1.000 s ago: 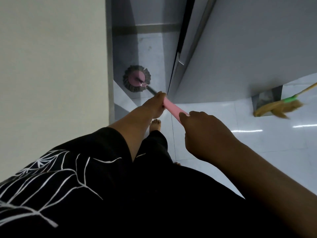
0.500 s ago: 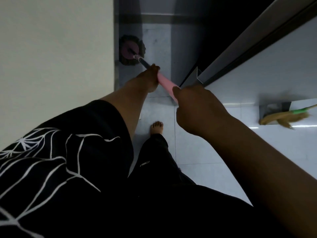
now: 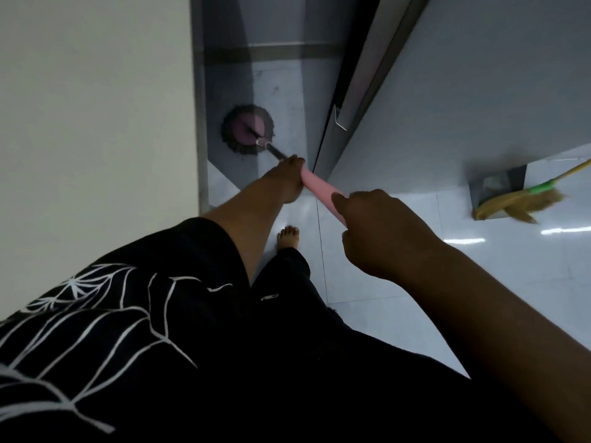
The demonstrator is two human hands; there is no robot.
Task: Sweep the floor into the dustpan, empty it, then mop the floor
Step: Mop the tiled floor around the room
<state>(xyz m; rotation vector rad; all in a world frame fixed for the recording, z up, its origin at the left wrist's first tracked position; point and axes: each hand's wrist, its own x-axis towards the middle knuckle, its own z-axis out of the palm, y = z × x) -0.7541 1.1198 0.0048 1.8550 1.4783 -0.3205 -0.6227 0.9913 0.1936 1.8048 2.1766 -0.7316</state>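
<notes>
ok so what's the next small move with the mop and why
Probably push the mop head straight ahead toward the back wall. The left hand and right hand both grip the pink handle, and the head sits close to the left wall, with a stretch of dim floor beyond it in the narrow gap.

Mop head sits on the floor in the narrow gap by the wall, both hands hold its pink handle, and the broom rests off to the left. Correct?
No: the broom rests off to the right, as the head view shows. The rest stands: the mop head sits on the floor in the gap by the wall, left hand and right hand holding its pink handle.
</notes>
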